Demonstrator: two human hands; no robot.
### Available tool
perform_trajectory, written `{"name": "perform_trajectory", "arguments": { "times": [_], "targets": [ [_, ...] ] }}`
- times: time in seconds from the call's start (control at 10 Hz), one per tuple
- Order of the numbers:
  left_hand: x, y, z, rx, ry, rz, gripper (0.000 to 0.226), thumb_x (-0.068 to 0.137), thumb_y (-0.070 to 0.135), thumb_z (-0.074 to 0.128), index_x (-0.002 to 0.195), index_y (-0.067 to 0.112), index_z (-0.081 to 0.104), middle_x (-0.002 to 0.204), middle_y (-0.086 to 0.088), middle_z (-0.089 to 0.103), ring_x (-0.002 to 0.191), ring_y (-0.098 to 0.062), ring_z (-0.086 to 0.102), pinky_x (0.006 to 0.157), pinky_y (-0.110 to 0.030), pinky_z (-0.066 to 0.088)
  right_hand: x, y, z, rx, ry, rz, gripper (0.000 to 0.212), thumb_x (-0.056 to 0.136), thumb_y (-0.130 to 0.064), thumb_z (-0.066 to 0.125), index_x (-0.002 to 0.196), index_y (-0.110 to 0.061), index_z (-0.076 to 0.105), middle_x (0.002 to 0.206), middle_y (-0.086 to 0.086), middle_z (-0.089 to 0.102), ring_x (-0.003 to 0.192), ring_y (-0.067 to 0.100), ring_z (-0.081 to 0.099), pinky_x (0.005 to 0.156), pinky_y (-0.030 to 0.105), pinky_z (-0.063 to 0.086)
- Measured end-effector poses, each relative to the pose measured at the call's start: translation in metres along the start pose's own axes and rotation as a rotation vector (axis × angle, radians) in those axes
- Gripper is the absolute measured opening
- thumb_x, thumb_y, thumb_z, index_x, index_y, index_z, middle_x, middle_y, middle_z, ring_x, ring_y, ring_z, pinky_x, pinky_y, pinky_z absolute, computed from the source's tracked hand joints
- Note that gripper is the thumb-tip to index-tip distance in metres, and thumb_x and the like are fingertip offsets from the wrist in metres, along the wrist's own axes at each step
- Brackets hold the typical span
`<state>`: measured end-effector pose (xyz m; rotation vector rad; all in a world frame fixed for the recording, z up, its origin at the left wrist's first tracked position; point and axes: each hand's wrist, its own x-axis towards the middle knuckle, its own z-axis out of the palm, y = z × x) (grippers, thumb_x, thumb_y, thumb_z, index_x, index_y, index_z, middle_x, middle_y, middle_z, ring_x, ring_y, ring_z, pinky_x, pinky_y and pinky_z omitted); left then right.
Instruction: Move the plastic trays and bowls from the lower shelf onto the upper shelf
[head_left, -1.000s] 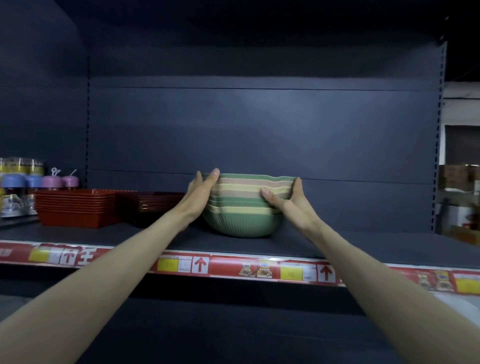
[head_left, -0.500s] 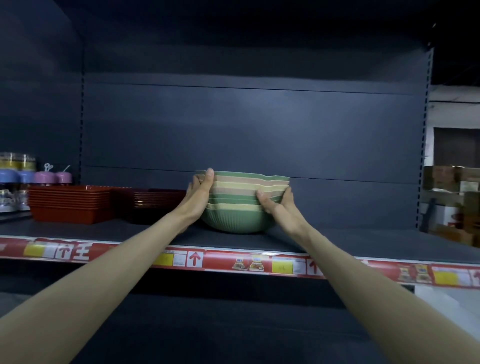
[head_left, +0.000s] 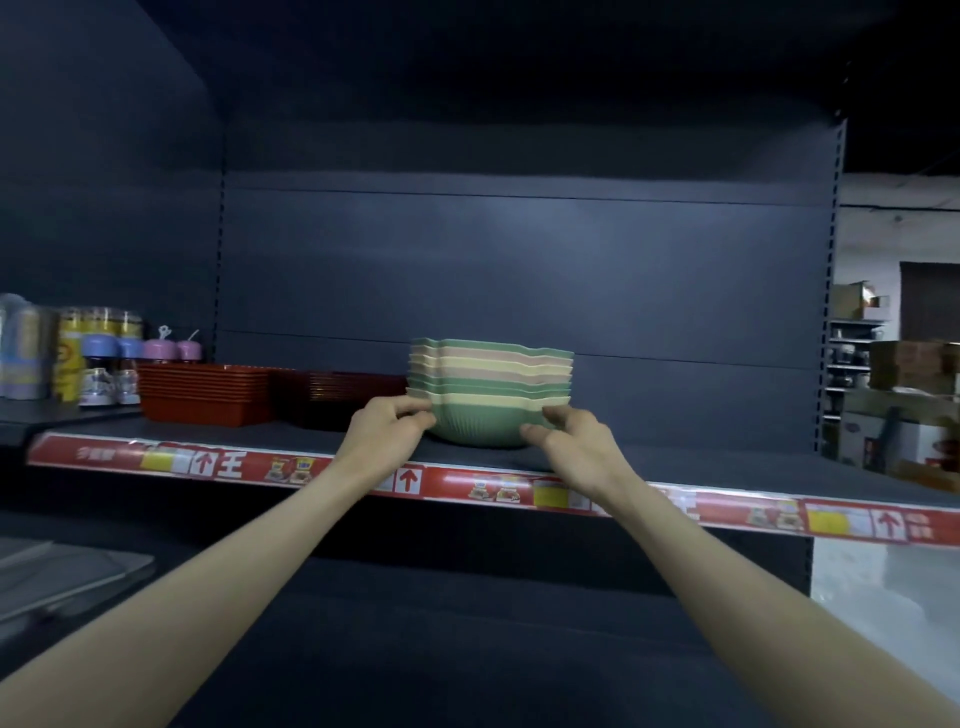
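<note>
Your left hand (head_left: 390, 434) pinches the lower left rim of the stack of bowls (head_left: 491, 387), which sits on the upper shelf (head_left: 675, 462) between your hands. Your right hand (head_left: 574, 444) curls against its lower right side; whether it grips cannot be told. Red trays (head_left: 208, 392) sit left of your grip.

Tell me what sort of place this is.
Probably a shop: a red price strip along the shelf, stacked bowls, trays and bottles set out like stock, and cardboard boxes at far right.
</note>
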<state>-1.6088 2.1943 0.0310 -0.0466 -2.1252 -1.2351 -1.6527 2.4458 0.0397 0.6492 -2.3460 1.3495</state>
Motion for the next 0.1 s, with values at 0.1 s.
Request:
{"name": "perform_trajectory", "arguments": {
  "times": [0.1],
  "targets": [
    [-0.0209, 0.0057, -0.0003, 0.024, 0.017, -0.021, 0.024, 0.099, 0.028, 0.068, 0.121, 0.025, 0.078, 0.118, 0.005, 0.075, 0.119, -0.016, 0.066, 0.112, -0.039, 0.049, -0.0181, -0.0025, 0.0012, 0.048, 0.015, 0.009, 0.061, 0.101, -0.041, 0.062, 0.153, -0.011, 0.053, 0.155, 0.006, 0.055, 0.143, 0.026, 0.05, 0.11, 0.03, 0.038]
  ]
}}
